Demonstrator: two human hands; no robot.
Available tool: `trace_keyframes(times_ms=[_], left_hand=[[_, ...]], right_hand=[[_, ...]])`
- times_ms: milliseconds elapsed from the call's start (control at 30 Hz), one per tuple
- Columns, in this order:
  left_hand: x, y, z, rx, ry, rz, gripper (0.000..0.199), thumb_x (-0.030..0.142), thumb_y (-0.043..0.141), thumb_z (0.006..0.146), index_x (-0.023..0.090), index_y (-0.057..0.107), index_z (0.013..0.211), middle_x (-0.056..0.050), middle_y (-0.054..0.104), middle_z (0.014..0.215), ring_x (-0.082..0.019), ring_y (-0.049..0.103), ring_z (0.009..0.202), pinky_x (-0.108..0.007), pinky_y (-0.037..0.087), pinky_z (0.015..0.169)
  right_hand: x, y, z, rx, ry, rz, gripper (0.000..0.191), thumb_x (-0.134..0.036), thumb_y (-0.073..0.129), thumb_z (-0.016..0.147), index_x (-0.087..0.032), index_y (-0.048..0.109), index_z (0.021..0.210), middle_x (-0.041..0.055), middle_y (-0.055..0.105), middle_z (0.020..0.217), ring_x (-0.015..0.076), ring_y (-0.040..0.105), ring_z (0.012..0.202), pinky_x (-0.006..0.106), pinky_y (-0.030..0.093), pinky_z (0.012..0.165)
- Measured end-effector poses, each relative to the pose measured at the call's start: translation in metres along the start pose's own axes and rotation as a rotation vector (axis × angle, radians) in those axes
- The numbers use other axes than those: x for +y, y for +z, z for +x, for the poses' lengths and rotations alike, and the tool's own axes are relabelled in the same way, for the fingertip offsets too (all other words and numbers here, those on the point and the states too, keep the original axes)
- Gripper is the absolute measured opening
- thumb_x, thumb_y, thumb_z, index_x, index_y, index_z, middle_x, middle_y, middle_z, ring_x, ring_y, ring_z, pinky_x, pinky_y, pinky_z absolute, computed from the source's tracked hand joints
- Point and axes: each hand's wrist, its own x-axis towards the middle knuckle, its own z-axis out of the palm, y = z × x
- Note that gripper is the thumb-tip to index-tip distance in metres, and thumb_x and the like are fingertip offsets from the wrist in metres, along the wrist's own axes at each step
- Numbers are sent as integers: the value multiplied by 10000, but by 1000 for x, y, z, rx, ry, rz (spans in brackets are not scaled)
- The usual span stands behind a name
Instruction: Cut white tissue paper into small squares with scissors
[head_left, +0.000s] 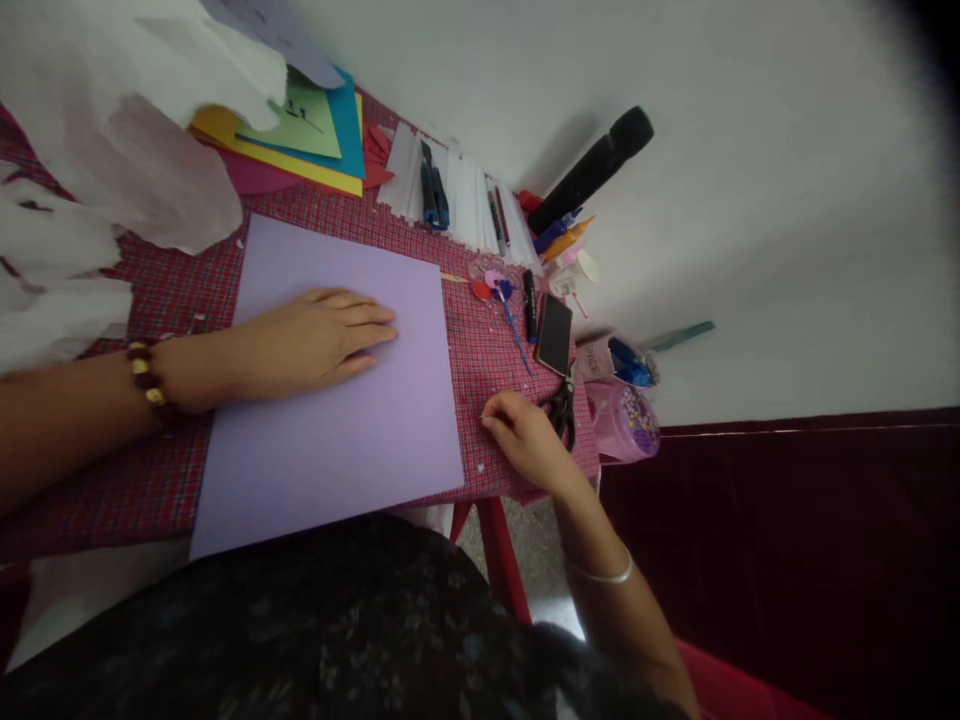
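A large lavender sheet of paper (345, 430) lies flat on the red checked tablecloth (480, 370). My left hand (315, 340) rests palm down on the sheet, fingers stretched out and slightly apart, holding nothing. To the right of the sheet, my right hand (525, 435) lies on the cloth with its fingers curled together; anything inside them is too small or hidden to make out. Black-handled scissors (562, 408) lie right beside that hand. A phone (554, 335) and a black marker (530, 306) are just above the scissors.
Coloured papers (349, 130) and crumpled white material (165, 120) are at the upper left. Blue cutters (433, 190) lie on white strips along the wall. A thin blue brush (514, 330), a black bottle (592, 170) and a pink container (622, 420) stand or lie further right.
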Motion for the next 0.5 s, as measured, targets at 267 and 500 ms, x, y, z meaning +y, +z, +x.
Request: trace_keyframes(times_ms=[267, 500], left_hand=[[0, 1, 1, -11, -15, 29, 588, 404, 223, 1006, 87, 591, 1338, -124, 577, 1393, -233, 451, 1294, -452, 302, 1122], [-1, 1, 1, -12, -20, 15, 644, 448, 169, 1010, 88, 586, 1342, -128, 566, 1412, -235, 443, 1299, -463, 302, 1119]], right_hand=[[-5, -1, -38, -151, 95, 132, 86, -155, 559, 864, -206, 586, 800, -4, 615, 779, 135, 561, 733, 270, 426, 698], [-20, 4, -38, -260, 22, -107, 139, -98, 517, 870, -200, 548, 781, 12, 600, 807, 141, 551, 767, 270, 421, 732]])
